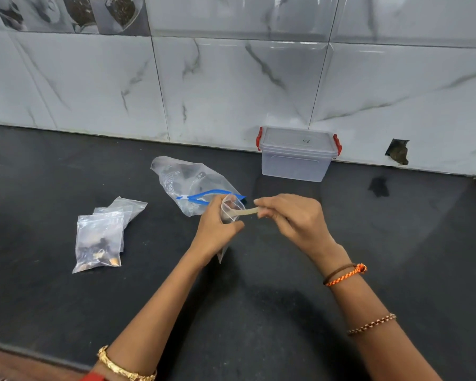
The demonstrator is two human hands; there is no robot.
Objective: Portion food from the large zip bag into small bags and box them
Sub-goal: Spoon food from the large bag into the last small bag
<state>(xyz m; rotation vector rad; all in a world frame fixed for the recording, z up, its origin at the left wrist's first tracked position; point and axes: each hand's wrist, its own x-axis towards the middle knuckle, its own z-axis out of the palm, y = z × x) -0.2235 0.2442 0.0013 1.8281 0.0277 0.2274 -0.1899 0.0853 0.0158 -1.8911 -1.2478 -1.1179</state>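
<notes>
A dark, speckled stone countertop (259, 312) runs up to a marble-tiled wall. On it, at the left, lies a small clear bag (98, 240) holding dark food, overlapping other small bags (127, 209) behind it. Near the middle lies a large clear zip bag (187, 180) with a blue seal. At the back, against the wall, stands a lidded translucent plastic box (297, 155) with red clips.

Lighting: bright, even; glare on glossy wall tiles (231, 86). Soft shadows on dark desk (259, 312). Wide-angle bowing at edges; slight blur.
</notes>
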